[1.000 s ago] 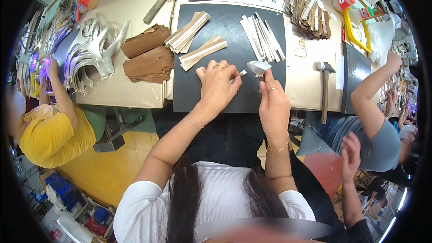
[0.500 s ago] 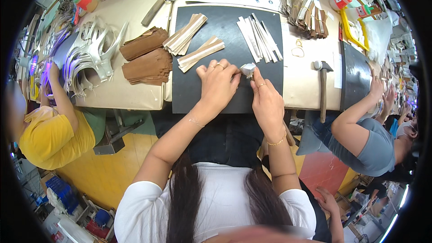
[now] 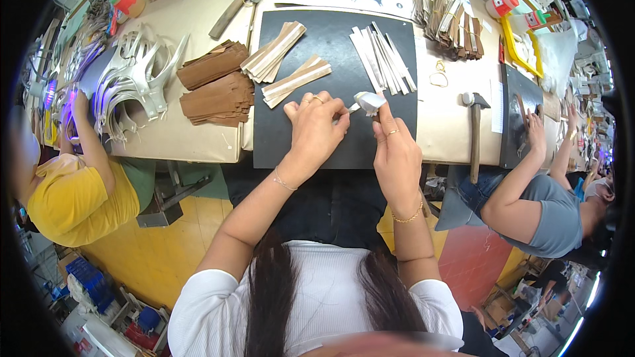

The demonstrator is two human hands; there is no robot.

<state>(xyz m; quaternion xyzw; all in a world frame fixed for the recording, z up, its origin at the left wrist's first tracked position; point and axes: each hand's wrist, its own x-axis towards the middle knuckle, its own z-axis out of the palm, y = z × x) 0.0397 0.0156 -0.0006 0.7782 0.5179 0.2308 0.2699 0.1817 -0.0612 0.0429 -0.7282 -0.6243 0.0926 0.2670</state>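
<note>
A curled, pale white strip (image 3: pixel 369 101) is at the fingertips of both my hands, above the black mat (image 3: pixel 278 149). My left hand (image 3: pixel 316 129) is closed in a pinch at the strip's left end. My right hand (image 3: pixel 398 152) grips the strip's right part between thumb and index finger; its other fingers are folded under and partly hidden. Beyond my left hand lie two small piles of brown-and-white strips, one nearer (image 3: pixel 296 81) and one farther (image 3: pixel 273 51). White strips (image 3: pixel 382 58) are fanned out beyond my right hand.
Stacks of brown leather pieces (image 3: pixel 217 98) sit left of the mat. One hammer (image 3: pixel 231 13) lies at the far left, another hammer (image 3: pixel 475 133) at the right. Bundled strips (image 3: pixel 456 30) and a yellow tray (image 3: pixel 522 46) stand farther right. People work on both sides.
My right hand has turned and shifted slightly right. More of the white strip shows, with a thin length visible between my hands. The person at right has moved their arms.
</note>
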